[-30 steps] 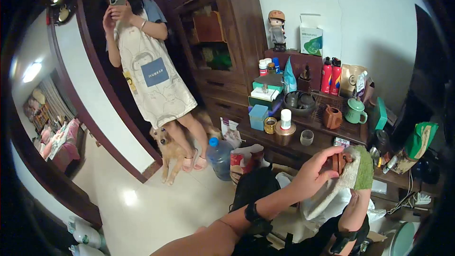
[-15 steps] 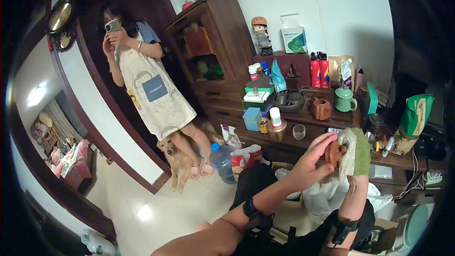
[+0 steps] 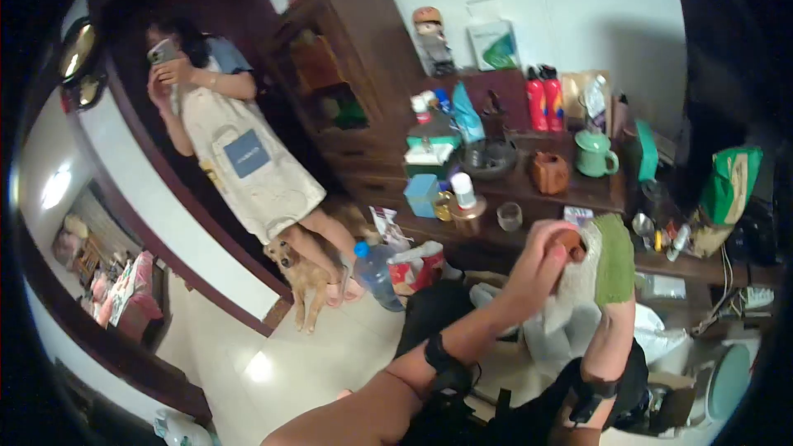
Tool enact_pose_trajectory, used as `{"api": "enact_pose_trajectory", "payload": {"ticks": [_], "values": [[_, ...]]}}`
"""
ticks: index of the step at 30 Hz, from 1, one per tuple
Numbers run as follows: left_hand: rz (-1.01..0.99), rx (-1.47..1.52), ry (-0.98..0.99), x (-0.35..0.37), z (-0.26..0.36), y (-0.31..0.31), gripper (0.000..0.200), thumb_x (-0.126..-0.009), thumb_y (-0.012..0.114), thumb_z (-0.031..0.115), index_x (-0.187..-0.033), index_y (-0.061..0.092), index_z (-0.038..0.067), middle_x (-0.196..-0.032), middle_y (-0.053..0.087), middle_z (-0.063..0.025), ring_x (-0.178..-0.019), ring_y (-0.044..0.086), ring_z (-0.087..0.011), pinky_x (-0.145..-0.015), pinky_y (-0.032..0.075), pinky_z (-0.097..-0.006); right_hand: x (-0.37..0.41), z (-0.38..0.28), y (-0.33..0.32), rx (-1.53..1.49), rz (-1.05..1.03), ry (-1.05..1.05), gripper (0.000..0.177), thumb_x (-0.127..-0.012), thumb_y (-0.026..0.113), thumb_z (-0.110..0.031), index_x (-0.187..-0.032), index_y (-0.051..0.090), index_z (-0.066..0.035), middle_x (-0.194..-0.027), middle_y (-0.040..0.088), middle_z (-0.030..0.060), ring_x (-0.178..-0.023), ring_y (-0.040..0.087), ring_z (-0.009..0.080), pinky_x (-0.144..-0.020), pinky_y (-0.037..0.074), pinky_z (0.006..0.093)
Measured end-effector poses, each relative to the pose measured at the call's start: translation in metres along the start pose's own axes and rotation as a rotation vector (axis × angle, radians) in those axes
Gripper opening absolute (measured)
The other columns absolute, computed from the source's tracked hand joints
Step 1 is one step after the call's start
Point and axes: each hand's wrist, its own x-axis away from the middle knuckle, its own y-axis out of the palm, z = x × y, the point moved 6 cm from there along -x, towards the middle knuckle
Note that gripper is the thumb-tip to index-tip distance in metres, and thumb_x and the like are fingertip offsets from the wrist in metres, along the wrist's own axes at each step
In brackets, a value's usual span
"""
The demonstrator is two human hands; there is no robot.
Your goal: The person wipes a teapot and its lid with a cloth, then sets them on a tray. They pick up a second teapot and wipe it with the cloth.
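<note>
At the far left a dark wooden door frame (image 3: pixel 124 157) curves over a pale, glossy tiled floor (image 3: pixel 273 363) that mirrors a lamp. In the doorway stands another person (image 3: pixel 239 157) with a phone (image 3: pixel 162 51) raised in both hands. The blue patch (image 3: pixel 246 153) on their pale apron dress carries light lettering, too blurred to read. A tan dog (image 3: pixel 293 268) sits at their feet, and a blue-capped water bottle (image 3: pixel 373 271) stands on the floor just beside it.

Further right a tall dark cabinet (image 3: pixel 330 58) meets a white wall (image 3: pixel 595 8). A low wooden table (image 3: pixel 578 194) is crowded with a blue box (image 3: pixel 423 192), a white bottle (image 3: pixel 462 190), a glass cup (image 3: pixel 510 216), a brown teapot (image 3: pixel 549 172), a green mug (image 3: pixel 595 153) and two red bottles (image 3: pixel 541 99). Above them a white-and-green carton (image 3: pixel 491 33) shows print that cannot be made out.

In front of the table the left hand (image 3: pixel 537 268) is clamped round a small brown clay piece (image 3: pixel 570 241), pressing it against a green-and-white cloth (image 3: pixel 603 264). The right hand is hidden under that cloth, so its grip cannot be told; only the right forearm (image 3: pixel 607 343) shows. A green bag (image 3: pixel 728 186) stands at the far right.
</note>
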Motion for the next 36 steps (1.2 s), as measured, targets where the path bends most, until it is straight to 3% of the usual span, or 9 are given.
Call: {"api": "enact_pose_trajectory", "payload": {"ticks": [4,6,10,15,18,23,25,29,36], "values": [[-0.090,0.235,-0.133,-0.011,-0.030,0.001,0.044,-0.093,0.036,0.038,-0.118,0.042,0.002,-0.106,0.049,-0.0073,-0.098,0.050,-0.0165,-0.088,0.039,-0.0304,-0.013,0.011,-0.002,-0.042,0.028,0.005,0.035,-0.086,0.052,-0.011,-0.121,0.046,-0.003,-0.113,0.054,0.0072,-0.099,0.054,0.0153,-0.085,0.045,0.0289],[-0.127,0.327,-0.096,-0.015,-0.033,0.002,0.033,-0.091,0.039,0.021,-0.119,0.040,0.002,-0.107,0.046,-0.0077,-0.093,0.049,-0.0142,-0.084,0.040,-0.0277,-0.016,0.021,-0.004,-0.135,0.050,0.025,0.033,-0.088,0.050,-0.011,-0.120,0.047,-0.003,-0.112,0.055,0.0074,-0.098,0.055,0.0154,-0.084,0.047,0.0293],[-0.244,0.338,-0.101,-0.025,-0.034,0.003,0.033,-0.092,0.039,0.014,-0.122,0.037,0.003,-0.107,0.047,-0.0084,-0.095,0.048,-0.0148,-0.087,0.039,-0.0282,-0.016,0.048,-0.005,-0.736,0.139,0.186,0.030,-0.089,0.047,-0.010,-0.119,0.048,-0.004,-0.110,0.056,0.0076,-0.096,0.057,0.0153,-0.082,0.049,0.0298],[-0.390,0.191,-0.027,-0.035,-0.042,-0.005,0.036,-0.093,0.041,0.022,-0.122,0.038,0.002,-0.111,0.044,-0.0082,-0.097,0.049,-0.0143,-0.087,0.039,-0.0275,-0.022,0.041,-0.006,-0.297,0.146,0.134,0.032,-0.082,0.057,-0.008,-0.112,0.051,-0.002,-0.104,0.058,0.0073,-0.090,0.058,0.0148,-0.076,0.049,0.0278],[-0.454,0.270,-0.157,-0.039,-0.051,-0.008,0.038,-0.093,0.042,0.027,-0.121,0.039,0.002,-0.112,0.043,-0.0085,-0.099,0.048,-0.0152,-0.089,0.038,-0.0281,-0.025,0.048,-0.004,-0.581,0.188,0.182,0.030,-0.079,0.061,-0.006,-0.108,0.053,-0.002,-0.098,0.059,0.0072,-0.086,0.058,0.0144,-0.074,0.050,0.0276],[-0.537,0.050,0.057,-0.049,-0.056,-0.010,0.040,-0.086,0.055,0.021,-0.118,0.041,0.001,-0.110,0.044,-0.0130,-0.104,0.046,-0.0246,-0.091,0.035,-0.0311,-0.031,0.043,-0.011,-0.080,0.199,0.083,0.028,-0.077,0.061,-0.003,-0.104,0.056,-0.002,-0.095,0.062,0.0058,-0.083,0.059,0.0128,-0.074,0.050,0.0272],[-0.579,-0.042,0.095,-0.050,-0.060,-0.009,0.043,-0.082,0.059,0.019,-0.117,0.041,0.001,-0.110,0.044,-0.0153,-0.102,0.048,-0.0293,-0.090,0.036,-0.0330,-0.033,0.053,-0.015,-0.131,0.195,0.139,0.030,-0.072,0.066,-0.004,-0.101,0.058,-0.002,-0.092,0.062,0.0048,-0.082,0.059,0.0117,-0.073,0.049,0.0267],[-0.544,-0.265,0.059,-0.054,-0.063,-0.005,0.051,-0.077,0.064,0.020,-0.118,0.040,-0.001,-0.113,0.044,-0.0179,-0.102,0.047,-0.0371,-0.087,0.039,-0.0390,-0.039,0.042,-0.013,0.289,0.219,0.008,0.033,-0.067,0.071,-0.006,-0.097,0.059,-0.002,-0.088,0.063,0.0042,-0.079,0.058,0.0114,-0.072,0.048,0.0268],[-0.411,-0.351,0.080,-0.066,-0.081,-0.010,0.051,-0.077,0.064,0.016,-0.119,0.040,0.000,-0.115,0.044,-0.0188,-0.104,0.047,-0.0372,-0.087,0.039,-0.0383,-0.075,0.032,-0.008,0.400,-0.009,-0.030,0.028,-0.067,0.070,-0.008,-0.092,0.060,-0.001,-0.085,0.062,0.0044,-0.077,0.056,0.0093,-0.070,0.046,0.0259]]}}
